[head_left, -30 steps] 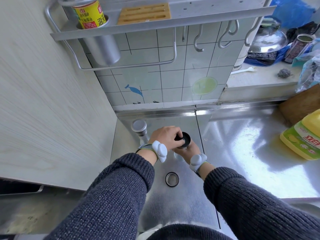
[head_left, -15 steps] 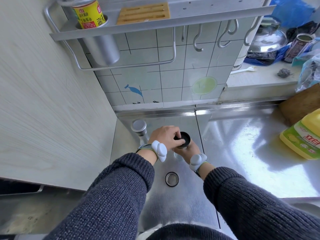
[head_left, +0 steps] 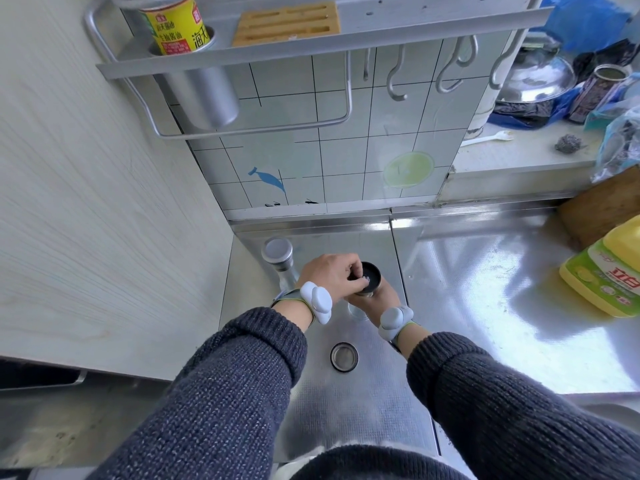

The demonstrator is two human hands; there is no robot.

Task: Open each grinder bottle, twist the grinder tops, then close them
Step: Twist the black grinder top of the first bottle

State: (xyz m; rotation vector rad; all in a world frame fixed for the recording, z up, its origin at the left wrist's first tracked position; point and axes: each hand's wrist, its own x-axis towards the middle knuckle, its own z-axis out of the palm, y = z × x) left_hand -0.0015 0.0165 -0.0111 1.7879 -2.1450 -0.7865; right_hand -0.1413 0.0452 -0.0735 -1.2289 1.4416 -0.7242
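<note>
Capped grinder bottle (head_left: pixel 277 252) upright near the bench's (head_left: pixel 485 306) back-left corner. Left hand (head_left: pixel 334 273) pinches the open grinder top (head_left: pixel 370 277), axis vertical, mouth upward; right hand (head_left: pixel 379 296) clasps the bottle beneath. Grip unchanged from before. Loose cap (head_left: pixel 344 356) lies nearer. Detergent label unreadable.

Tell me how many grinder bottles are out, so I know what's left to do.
2. One, capped, stands at the counter's back left; the other is held in both hands, its cap off. None else visible.
</note>
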